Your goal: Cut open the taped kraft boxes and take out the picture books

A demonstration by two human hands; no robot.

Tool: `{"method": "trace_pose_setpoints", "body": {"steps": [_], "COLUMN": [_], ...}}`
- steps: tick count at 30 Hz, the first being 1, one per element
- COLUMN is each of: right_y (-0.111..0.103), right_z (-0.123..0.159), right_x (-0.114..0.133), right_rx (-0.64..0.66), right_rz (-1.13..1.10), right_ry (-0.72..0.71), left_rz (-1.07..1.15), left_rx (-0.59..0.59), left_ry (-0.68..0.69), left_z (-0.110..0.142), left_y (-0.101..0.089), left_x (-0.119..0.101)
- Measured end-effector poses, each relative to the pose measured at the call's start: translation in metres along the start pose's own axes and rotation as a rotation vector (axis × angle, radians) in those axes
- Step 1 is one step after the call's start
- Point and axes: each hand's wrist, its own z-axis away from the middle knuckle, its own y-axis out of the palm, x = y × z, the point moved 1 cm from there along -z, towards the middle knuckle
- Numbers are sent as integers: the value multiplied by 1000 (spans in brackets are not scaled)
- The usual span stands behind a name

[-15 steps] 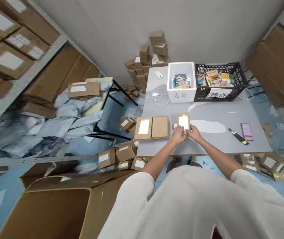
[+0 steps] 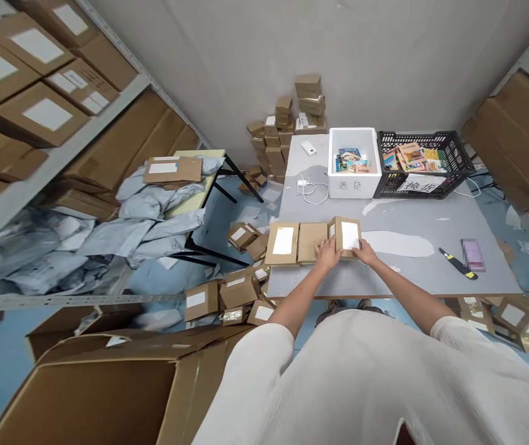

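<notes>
One labelled box [image 2: 350, 236] sits between the left hand [image 2: 327, 253] and the right hand [image 2: 365, 253], likely flanked on two sides to keep it steady. The right fingers pinch its near right corner; the left ones, partly spread, reach across its left edge onto the plain box [image 2: 309, 238], and whether they grip I cannot tell. Left of them, the end box [image 2: 283, 244] finishes the row on the bench [image 2: 431, 272]. Well right of the right fingers, the knife [image 2: 458, 263] seems parked out of the way.
</notes>
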Motion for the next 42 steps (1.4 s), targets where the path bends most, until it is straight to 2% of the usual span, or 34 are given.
{"method": "trace_pose_setpoints", "body": {"steps": [4,10,12,15,17,19,22,26,32,38,42], "right_y": [3,8,9,8,4,-4,-23,-60,-121,-180,-202], "right_z": [0,0,-1,-1,1,4,10,19,35,55,67], "right_x": [2,5,4,1,-2,-7,-19,-47,-111,-178,-202], "right_rx": [27,23,11,-9,-31,-50,-92,-188,-228,-183,-103], "right_rz": [-170,-236,-248,-253,-244,-243,-273,-296,-296,-263,-256], "right_ry": [156,131,129,132,123,100,62,99,145,181,158], "left_rz": [-26,57,95,190,276,352,441,521,539,461,389], "left_rx": [-18,-12,-8,11,4,-31,-71,-51,7,17,19], "left_ry": [31,120,101,-5,-74,-73,2,70,99,131,141], "left_z": [3,1,-1,-8,-14,-20,-28,-36,-43,-41,-32], "left_y": [5,7,9,13,17,22,33,55,102,148,165], "left_x": [11,20,19,14,8,-2,-21,-57,-134,-213,-238]}}
